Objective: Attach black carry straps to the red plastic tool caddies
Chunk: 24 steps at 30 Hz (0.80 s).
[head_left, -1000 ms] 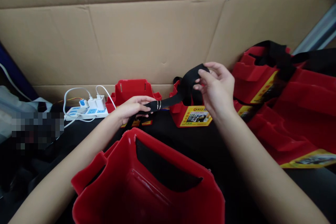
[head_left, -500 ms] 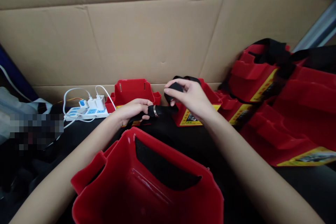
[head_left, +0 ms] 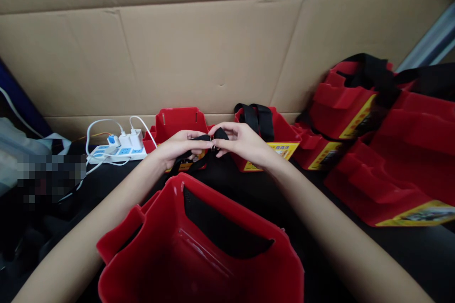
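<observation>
A red plastic box (head_left: 163,246) stands close in front of me, with a black webbing strap (head_left: 223,225) running through slots in its back wall. Beyond its rim, my left hand (head_left: 181,147) is closed on one part of the strap, beside a metal ring buckle (head_left: 212,144) that is now mostly hidden by fingers. My right hand (head_left: 236,141) pinches the folded strap end (head_left: 221,135) right at the buckle. The fingertips of both hands nearly meet. Whether the end passes through the rings cannot be made out.
Behind my hands stand another red box (head_left: 181,118) and one with a folded black strap (head_left: 261,120). More strapped red boxes (head_left: 341,104) are stacked at the right. A white power strip (head_left: 117,152) with plugs and cables lies left. A cardboard wall (head_left: 209,52) closes off the back.
My right hand has moved left and slightly down, bringing the strap end to the buckle in my left hand. The near red box stays in place.
</observation>
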{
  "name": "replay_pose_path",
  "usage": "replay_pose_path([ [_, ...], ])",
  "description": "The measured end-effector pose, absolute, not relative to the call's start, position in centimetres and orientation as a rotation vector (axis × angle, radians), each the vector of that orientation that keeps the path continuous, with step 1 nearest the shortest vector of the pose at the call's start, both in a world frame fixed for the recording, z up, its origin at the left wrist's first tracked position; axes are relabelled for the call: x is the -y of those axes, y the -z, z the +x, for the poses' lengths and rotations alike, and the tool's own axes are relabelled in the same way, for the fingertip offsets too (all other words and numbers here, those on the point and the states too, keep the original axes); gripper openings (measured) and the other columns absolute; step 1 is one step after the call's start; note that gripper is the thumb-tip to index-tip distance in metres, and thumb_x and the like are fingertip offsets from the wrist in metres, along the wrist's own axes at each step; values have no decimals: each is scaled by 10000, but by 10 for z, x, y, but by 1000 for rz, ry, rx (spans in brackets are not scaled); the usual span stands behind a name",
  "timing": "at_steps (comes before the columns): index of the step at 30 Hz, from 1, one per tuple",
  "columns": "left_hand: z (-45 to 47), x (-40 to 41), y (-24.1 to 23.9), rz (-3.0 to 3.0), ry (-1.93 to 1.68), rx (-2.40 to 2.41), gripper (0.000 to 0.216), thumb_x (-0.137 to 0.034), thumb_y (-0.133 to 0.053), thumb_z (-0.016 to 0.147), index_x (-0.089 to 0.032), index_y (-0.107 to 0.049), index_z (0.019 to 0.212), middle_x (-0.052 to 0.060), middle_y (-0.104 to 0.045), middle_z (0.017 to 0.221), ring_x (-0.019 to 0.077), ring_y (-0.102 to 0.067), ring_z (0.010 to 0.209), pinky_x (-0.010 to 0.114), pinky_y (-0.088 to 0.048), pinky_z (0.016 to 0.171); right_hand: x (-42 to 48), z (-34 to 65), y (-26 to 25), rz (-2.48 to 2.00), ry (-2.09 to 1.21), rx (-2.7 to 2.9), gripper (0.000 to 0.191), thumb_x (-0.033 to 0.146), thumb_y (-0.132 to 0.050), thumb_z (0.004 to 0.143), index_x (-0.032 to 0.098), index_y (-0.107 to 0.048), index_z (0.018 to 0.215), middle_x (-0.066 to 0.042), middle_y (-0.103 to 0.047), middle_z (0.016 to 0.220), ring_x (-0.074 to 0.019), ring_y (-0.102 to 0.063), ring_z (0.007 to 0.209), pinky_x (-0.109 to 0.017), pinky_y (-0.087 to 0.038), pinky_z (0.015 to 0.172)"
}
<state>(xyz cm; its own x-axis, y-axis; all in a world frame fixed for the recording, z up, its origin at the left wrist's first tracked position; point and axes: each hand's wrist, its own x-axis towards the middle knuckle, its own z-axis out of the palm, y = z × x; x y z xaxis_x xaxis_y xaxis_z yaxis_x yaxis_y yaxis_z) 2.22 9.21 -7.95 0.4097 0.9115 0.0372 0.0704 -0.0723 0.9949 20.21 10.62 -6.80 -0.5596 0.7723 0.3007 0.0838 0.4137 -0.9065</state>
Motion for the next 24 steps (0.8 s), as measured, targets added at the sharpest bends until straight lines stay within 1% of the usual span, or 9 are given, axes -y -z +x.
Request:
replay_pose_path([
  [3, 26, -91, 81, 1520, -963, -1005, 139, -210, -684, 652, -123, -602, 724, -48, -410, 540, 33, -331, 465, 187, -237, 436, -107, 200, 70, -754, -1139, 1923, 153, 115, -580, 677, 165, -574, 822, -11, -612, 782, -82, -602, 610, -204, -547, 566],
  [5, 31, -91, 84, 1524, -1037, -1061, 126, -184, -665, 645, -122, -605, 737, -44, -433, 554, 34, -341, 469, 182, -240, 435, -108, 198, 74, -785, -1074, 1932, 188, 89, -547, 652, 172, -554, 820, -4, -598, 779, -85, -589, 593, -210, -530, 540],
  [8, 37, -93, 90, 1500, -1166, -1127, 138, -143, -630, 633, -130, -595, 765, -52, -454, 564, 34, -361, 467, 171, -249, 434, -110, 196, 81, -849, -839, 1993, 210, 104, -525, 630, 186, -541, 823, 15, -567, 730, -93, -544, 550, -225, -479, 496],
  [11, 39, -97, 96, 1475, -1232, -1132, 123, -154, -613, 641, -132, -584, 758, -55, -470, 561, 40, -387, 465, 169, -289, 447, -112, 194, 86, -925, -520, 2030, 184, 135, -546, 629, 191, -563, 803, 32, -529, 632, -100, -486, 543, -240, -421, 523],
  [14, 37, -99, 96, 1477, -1215, -1081, 116, -182, -615, 665, -127, -597, 765, -31, -536, 619, 52, -453, 506, 178, -358, 499, -115, 194, 90, -964, -410, 2020, 177, 102, -560, 602, 186, -582, 756, 37, -507, 584, -97, -446, 543, -249, -392, 556],
  [16, 36, -98, 95, 1485, -1205, -1055, 133, -178, -636, 660, -124, -603, 778, -22, -564, 657, 56, -485, 532, 181, -386, 530, -118, 195, 92, -953, -468, 2029, 198, 82, -561, 594, 179, -590, 764, 31, -530, 601, -94, -455, 542, -245, -404, 551],
  [19, 34, -96, 92, 1480, -1214, -1034, 161, -181, -665, 656, -126, -595, 791, -26, -570, 661, 55, -507, 540, 183, -409, 554, -122, 196, 92, -890, -615, 2068, 236, 121, -583, 637, 170, -590, 867, -3, -610, 735, -101, -540, 595, -237, -461, 548],
  [22, 30, -95, 88, 1465, -1218, -1007, 174, -196, -670, 670, -133, -589, 810, -27, -584, 669, 60, -532, 562, 186, -426, 578, -121, 201, 85, -755, -966, 2079, 306, 189, -606, 693, 155, -576, 995, -41, -644, 835, -131, -616, 715, -262, -523, 603],
  [24, 26, -95, 86, 1462, -1208, -976, 173, -191, -671, 674, -135, -587, 815, -19, -602, 699, 66, -554, 598, 189, -438, 606, -121, 206, 80, -665, -1194, 2020, 347, 222, -615, 717, 141, -576, 1052, -61, -657, 864, -141, -632, 747, -279, -538, 629],
])
